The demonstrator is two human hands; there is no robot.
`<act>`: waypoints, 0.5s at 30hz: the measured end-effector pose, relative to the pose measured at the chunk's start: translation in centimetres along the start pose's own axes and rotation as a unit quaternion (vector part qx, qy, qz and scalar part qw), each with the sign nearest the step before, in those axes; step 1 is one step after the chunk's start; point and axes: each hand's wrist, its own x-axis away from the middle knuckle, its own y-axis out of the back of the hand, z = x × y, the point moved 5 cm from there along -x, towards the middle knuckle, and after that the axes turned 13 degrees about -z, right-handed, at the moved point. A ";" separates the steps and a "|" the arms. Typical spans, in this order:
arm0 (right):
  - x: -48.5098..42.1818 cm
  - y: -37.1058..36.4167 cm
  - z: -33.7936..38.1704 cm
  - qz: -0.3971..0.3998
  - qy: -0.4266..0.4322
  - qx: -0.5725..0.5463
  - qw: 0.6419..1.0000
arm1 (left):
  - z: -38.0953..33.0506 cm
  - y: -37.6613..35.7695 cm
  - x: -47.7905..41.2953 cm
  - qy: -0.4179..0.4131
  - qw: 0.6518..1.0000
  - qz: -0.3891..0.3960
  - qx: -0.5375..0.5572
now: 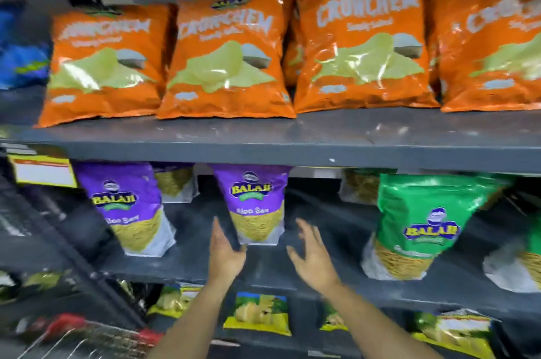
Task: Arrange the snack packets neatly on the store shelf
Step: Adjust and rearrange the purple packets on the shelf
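On the middle shelf point(322, 212), your left hand point(225, 253) and right hand point(313, 256) reach up on either side of a purple Aloo Sev packet point(254, 209). Both hands are empty, fingers spread wide, palms facing each other. Left thumb tip sits just beside the packet's bottom left corner (touching or not, cannot tell). Right hand is clearly apart from it, lower and to the right. That packet stands upright, its top tucked under the shelf edge above. A second purple packet point(128, 206) stands to its left, also upright, slightly tilted. A green Balaji packet point(421, 224) stands well to the right on the same shelf, leaning a little. More packets sit behind these, blurred. On the top shelf point(263, 139), four orange Crunchem bags point(228, 60) stand in a row, edges overlapping. A yellow price tag point(44, 171) hangs at the left shelf edge. Below, yellow-green packets point(259, 314) lie on the lower shelf (labels too blurred to read).
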 end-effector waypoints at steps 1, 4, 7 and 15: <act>-1.8 -1.0 0.4 0.029 -0.015 0.005 0.999 | -0.2 -0.1 -1.5 -0.016 1.000 0.027 0.003; -5.4 -3.3 1.5 0.095 -0.043 -0.047 0.993 | -1.2 -0.9 -4.8 -0.028 0.986 0.138 0.085; -6.6 -4.6 1.5 0.097 -0.074 -0.132 0.984 | -1.4 -1.8 -6.8 -0.019 0.974 0.200 0.103; -5.3 -5.4 1.3 0.043 -0.101 -0.117 0.987 | 0.2 -2.3 -8.0 -0.012 0.956 0.266 0.126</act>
